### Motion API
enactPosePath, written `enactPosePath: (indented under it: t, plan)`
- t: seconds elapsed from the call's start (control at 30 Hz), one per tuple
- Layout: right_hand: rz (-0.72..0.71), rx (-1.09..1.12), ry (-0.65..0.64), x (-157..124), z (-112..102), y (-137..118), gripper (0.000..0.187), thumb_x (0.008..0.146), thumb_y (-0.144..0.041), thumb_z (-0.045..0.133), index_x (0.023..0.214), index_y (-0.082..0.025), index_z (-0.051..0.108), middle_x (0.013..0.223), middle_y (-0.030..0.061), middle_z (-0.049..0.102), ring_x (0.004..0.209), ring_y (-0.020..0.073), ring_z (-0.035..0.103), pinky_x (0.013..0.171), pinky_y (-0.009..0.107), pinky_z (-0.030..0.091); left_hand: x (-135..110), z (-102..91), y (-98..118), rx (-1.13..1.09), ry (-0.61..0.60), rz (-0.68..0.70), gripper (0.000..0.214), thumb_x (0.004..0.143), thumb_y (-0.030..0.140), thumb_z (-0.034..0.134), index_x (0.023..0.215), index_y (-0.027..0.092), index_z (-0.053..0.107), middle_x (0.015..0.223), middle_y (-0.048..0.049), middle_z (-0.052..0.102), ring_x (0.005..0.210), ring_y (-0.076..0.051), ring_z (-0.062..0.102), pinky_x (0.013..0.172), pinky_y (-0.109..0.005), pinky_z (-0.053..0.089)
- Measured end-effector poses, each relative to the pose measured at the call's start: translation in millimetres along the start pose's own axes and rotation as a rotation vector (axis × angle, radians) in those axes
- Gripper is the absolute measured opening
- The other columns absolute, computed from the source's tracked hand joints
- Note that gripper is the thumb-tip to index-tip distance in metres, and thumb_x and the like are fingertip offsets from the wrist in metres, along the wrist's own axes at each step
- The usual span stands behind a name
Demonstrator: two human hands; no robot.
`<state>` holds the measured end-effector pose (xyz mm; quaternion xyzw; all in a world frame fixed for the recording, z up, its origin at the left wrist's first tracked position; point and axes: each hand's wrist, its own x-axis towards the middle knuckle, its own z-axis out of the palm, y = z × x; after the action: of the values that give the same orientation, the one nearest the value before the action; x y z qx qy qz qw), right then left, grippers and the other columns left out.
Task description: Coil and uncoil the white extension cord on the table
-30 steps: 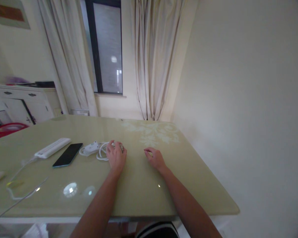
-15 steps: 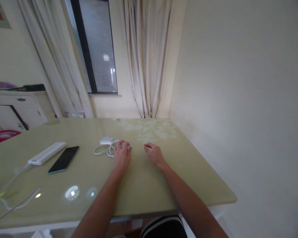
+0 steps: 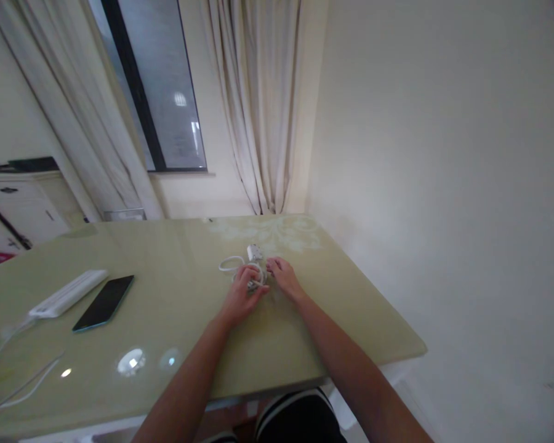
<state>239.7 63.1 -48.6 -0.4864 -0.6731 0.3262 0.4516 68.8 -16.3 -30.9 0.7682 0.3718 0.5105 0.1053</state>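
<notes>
A white charger plug (image 3: 254, 251) with its coiled white cable (image 3: 231, 265) lies on the pale green glass table (image 3: 175, 307). My left hand (image 3: 242, 294) rests over the near part of the cable, fingers curled onto it. My right hand (image 3: 282, 277) sits just right of the cable, fingers bent toward the coil and touching it near the left hand. Both forearms reach in from the bottom edge.
A black phone (image 3: 103, 302) and a white power strip (image 3: 68, 293) lie at the left, with thin white cords (image 3: 13, 384) near the table's front left. A wall runs along the right; curtains (image 3: 258, 104) and a window stand behind. A white cabinet (image 3: 13, 203) is far left.
My left hand has dragged the charger and cable rightward across the table, until it meets my right hand. The view has swung right.
</notes>
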Motion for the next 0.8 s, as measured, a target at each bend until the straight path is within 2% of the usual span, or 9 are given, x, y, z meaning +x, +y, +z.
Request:
enactPosePath:
  t: [0.13,0.2,0.3,0.37,0.5,0.8]
  plan:
    - [0.018,0.023,-0.021,-4,-1,-5,0.028,0.097,-0.039,0.055,0.105,-0.019,0.073,0.101,0.0074,0.076,0.094,0.0187,0.070,0.087,0.030,0.053,2,0.7,1,0.007,0.119,-0.105,0.017,0.092,0.032,0.063,0.086,0.022,0.051,0.102,-0.0065,0.055,0.104,-0.023,0.059,0.096,-0.039,0.049]
    - [0.004,0.019,-0.022,-6,-1,-9,0.026,0.096,-0.037,0.057,0.103,-0.018,0.074,0.101,0.0077,0.076,0.094,0.0190,0.070,0.087,0.030,0.053,2,1.0,-2,0.035,0.160,-0.145,0.009,0.090,0.027,0.060,0.092,0.021,0.053,0.101,-0.0067,0.056,0.100,-0.023,0.058,0.093,-0.040,0.049]
    - [-0.024,-0.010,-0.020,-8,0,-12,0.027,0.098,-0.037,0.054,0.099,-0.018,0.074,0.097,0.0071,0.076,0.090,0.0190,0.070,0.085,0.029,0.052,1,2.6,-7,0.058,0.189,-0.201,0.023,0.085,0.023,0.058,0.108,0.020,0.055,0.106,-0.0087,0.059,0.103,-0.025,0.058,0.096,-0.043,0.048]
    - [-0.042,-0.018,-0.029,-8,1,-14,0.027,0.099,-0.034,0.052,0.100,-0.019,0.075,0.097,0.0068,0.076,0.091,0.0187,0.070,0.084,0.028,0.052,0,3.8,-8,0.041,0.185,-0.267,0.031,0.084,0.022,0.057,0.114,0.019,0.054,0.110,-0.0098,0.062,0.104,-0.025,0.060,0.096,-0.044,0.048]
    - [-0.074,-0.033,-0.044,-12,3,-19,0.027,0.100,-0.028,0.051,0.110,-0.021,0.074,0.104,0.0068,0.077,0.096,0.0190,0.070,0.088,0.029,0.052,-1,4.1,-8,-0.028,0.121,-0.416,0.036,0.085,0.024,0.055,0.120,0.019,0.051,0.107,-0.0088,0.066,0.088,-0.022,0.065,0.084,-0.039,0.052]
    - [-0.133,-0.094,-0.072,-17,1,-21,0.025,0.097,-0.023,0.055,0.111,-0.022,0.075,0.110,0.0061,0.077,0.100,0.0202,0.071,0.093,0.032,0.052,-1,-0.5,-4,-0.146,0.029,-0.423,0.043,0.081,0.021,0.055,0.124,0.019,0.052,0.112,-0.0103,0.068,0.095,-0.023,0.067,0.087,-0.039,0.052]
